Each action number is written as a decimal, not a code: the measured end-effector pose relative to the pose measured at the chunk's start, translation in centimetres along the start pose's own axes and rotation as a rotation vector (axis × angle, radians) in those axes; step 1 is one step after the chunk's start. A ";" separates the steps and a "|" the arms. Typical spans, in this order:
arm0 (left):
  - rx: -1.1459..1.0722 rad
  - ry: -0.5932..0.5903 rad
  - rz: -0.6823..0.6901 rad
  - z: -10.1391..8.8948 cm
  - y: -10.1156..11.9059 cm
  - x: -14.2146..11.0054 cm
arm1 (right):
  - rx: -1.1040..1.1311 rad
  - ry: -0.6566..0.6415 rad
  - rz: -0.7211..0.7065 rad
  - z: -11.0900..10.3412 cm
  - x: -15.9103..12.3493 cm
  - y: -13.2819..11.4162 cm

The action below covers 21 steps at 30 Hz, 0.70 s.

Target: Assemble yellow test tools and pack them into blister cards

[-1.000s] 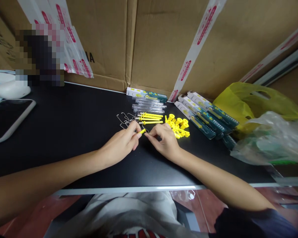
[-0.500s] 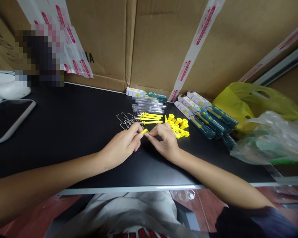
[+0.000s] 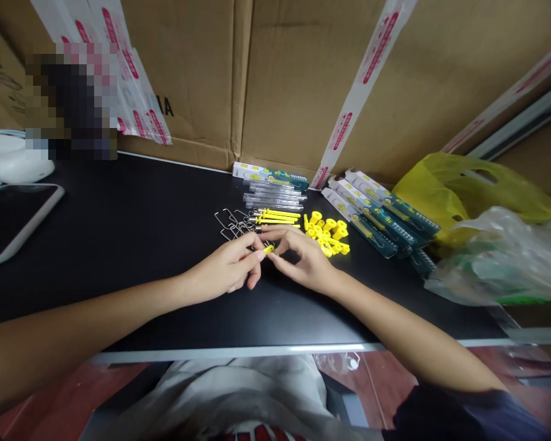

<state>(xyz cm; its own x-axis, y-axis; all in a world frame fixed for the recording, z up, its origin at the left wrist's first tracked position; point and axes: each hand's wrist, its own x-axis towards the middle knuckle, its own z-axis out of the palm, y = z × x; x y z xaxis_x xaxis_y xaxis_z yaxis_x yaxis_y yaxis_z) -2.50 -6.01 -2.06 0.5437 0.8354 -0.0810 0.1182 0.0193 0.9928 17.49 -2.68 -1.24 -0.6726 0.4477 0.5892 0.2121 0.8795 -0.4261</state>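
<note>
My left hand [image 3: 236,263] is closed, pinching a small yellow plastic piece [image 3: 269,249] between thumb and fingertips. Close against it from the right is my right hand [image 3: 303,260], its thumb and fingers curled round a small metal piece [image 3: 276,252] at the end of the yellow one. The fingers hide most of that metal piece. Just beyond the hands lie bent metal wire hooks [image 3: 227,223] and several yellow rods [image 3: 280,215] with metal ends. Loose yellow plastic parts [image 3: 327,231] are heaped to the right of my right hand.
Clear plastic tubes [image 3: 275,197] lie behind the rods, before a small printed box [image 3: 270,175]. More printed boxes [image 3: 371,214] are stacked to the right, beside yellow [image 3: 436,184] and clear plastic bags [image 3: 496,257]. A phone [image 3: 18,220] lies left. Cardboard [image 3: 294,79] stands behind the black table [image 3: 133,245].
My right hand's fingers have spread and reach further left over the yellow piece. The yellow piece has turned slightly and shifted a little downward in my left hand.
</note>
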 end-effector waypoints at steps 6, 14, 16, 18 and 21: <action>-0.043 -0.073 -0.064 -0.2 0.3 0.1 | 0.059 -0.067 0.072 -0.5 0.0 0.0; -0.002 -0.100 -0.130 -1.1 0.8 0.4 | 0.024 -0.129 0.118 -1.3 0.2 0.3; 0.000 -0.103 -0.144 -1.3 0.9 0.4 | 0.004 -0.139 0.121 -1.5 0.3 0.4; 0.002 -0.108 -0.155 -1.4 1.1 0.3 | -0.017 -0.142 0.109 -1.6 0.3 0.5; 0.006 -0.111 -0.166 -1.5 1.1 0.3 | -0.059 -0.163 0.083 -1.7 0.3 0.7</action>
<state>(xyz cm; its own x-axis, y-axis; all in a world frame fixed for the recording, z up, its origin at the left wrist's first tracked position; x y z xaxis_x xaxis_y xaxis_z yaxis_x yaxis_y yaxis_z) -3.45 -4.88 -0.85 0.6046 0.7551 -0.2534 0.2191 0.1482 0.9644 18.64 -1.63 -0.18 -0.7558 0.4914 0.4327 0.3098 0.8506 -0.4247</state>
